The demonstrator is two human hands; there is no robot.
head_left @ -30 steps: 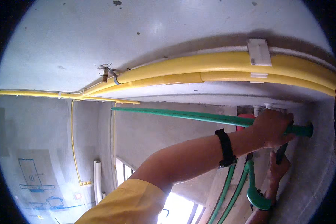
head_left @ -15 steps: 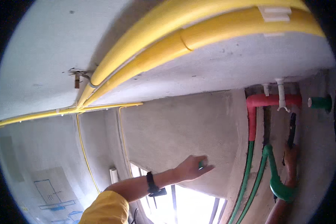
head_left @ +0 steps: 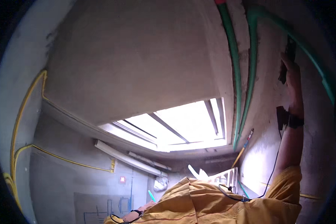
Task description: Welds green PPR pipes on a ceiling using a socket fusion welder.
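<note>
Window: the bright barred window [head_left: 183,127] is the landmark for every place below.
Right hand: up and to the right of the window, the right hand [head_left: 293,72] is wrapped around a dark tool [head_left: 290,47], its arm raised.
Dark tool: upright near the wall, between the inner riser and the sloping branch; its working end is too dark to read.
Left hand: low, below and left of the window, the left hand [head_left: 147,206] is partly hidden by the yellow shirt [head_left: 220,207]; a short green piece [head_left: 152,195] sticks up at it, but I cannot tell whether the fingers are clamped on it.
Green risers: the outer riser [head_left: 233,52] and inner riser [head_left: 251,71] run just right of the window.
Green branch: the branch [head_left: 306,48] slopes away right from the inner riser's top, well right of the window.
Done: both risers seem seated in wall grooves, and the branch looks joined.
Left over: the grooves look unfilled; the branch's far end fades into darkness, its finish unclear.
</note>
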